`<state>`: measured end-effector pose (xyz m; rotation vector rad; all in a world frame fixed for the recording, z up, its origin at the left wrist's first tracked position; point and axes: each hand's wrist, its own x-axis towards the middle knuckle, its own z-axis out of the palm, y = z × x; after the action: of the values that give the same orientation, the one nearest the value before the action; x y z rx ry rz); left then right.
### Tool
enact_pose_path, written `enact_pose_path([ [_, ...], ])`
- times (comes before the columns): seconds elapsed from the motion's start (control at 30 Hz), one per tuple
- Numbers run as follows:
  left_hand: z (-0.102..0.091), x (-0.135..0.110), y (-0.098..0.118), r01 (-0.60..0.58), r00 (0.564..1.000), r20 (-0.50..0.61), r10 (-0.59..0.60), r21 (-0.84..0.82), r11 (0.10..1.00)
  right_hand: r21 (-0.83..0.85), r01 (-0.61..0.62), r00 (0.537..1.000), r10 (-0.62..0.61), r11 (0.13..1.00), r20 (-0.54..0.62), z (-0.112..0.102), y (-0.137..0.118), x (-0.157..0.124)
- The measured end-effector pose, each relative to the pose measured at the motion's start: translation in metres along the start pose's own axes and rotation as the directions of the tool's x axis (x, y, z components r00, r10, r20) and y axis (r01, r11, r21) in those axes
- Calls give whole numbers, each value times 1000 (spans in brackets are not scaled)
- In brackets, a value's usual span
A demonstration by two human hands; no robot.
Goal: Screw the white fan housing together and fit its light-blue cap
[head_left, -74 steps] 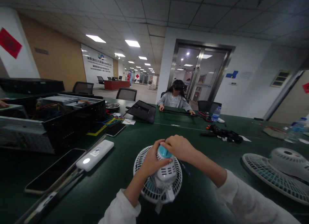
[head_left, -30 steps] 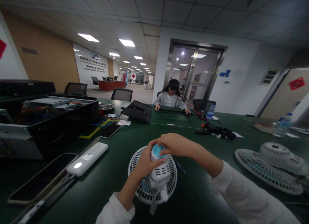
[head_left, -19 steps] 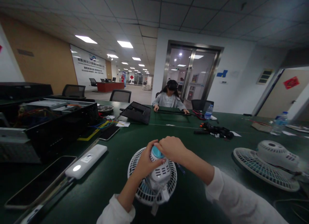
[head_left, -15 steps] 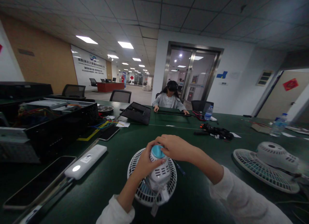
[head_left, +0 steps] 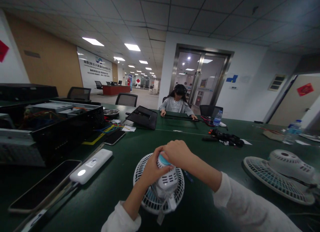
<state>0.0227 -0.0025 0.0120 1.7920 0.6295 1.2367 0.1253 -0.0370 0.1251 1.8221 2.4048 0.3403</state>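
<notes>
The right hand has slid further over the pale blue cap on top of the white motor housing, its fingers curled down and now hiding most of the cap, while the left hand grips the housing's side with its fingers closed around it. The housing stands upright at the middle of a round white fan guard lying flat on the green bench, between a white handheld device and a second fan.
</notes>
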Motion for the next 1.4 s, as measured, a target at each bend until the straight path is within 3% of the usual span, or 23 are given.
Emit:
enact_pose_path([
  [0.1,0,0,-1,-24,1000,9,24,4,1000,1,-118,993,118,993,19,6,-5,5],
  [0.2,-1,0,-3,-8,1000,10,8,18,1000,24,-148,988,146,989,45,4,-1,9],
  [0.33,-1,0,-5,15,1000,-8,-15,6,1000,88,34,997,-40,996,62,-13,14,4],
  [0.47,-1,1,-4,43,999,1,-43,-9,999,168,285,946,-305,944,113,-23,29,0],
  [0.67,-1,1,-2,51,999,-8,-51,-7,999,147,333,930,-350,931,114,-11,36,7],
  [0.87,-1,-1,-2,45,999,10,-45,-13,999,127,374,914,-388,919,120,-17,42,7],
  [1.0,-1,-1,0,54,998,14,-54,7,999,83,299,947,-306,951,94,-14,37,4],
  [1.13,0,0,1,50,999,1,-50,6,999,4,95,995,-95,995,40,-1,15,0],
  [1.23,0,1,0,24,1000,-6,-24,6,1000,-28,-39,999,39,999,19,8,0,-6],
  [1.4,0,0,-2,28,1000,-3,-28,10,1000,0,27,1000,-27,1000,-2,2,9,-16],
])
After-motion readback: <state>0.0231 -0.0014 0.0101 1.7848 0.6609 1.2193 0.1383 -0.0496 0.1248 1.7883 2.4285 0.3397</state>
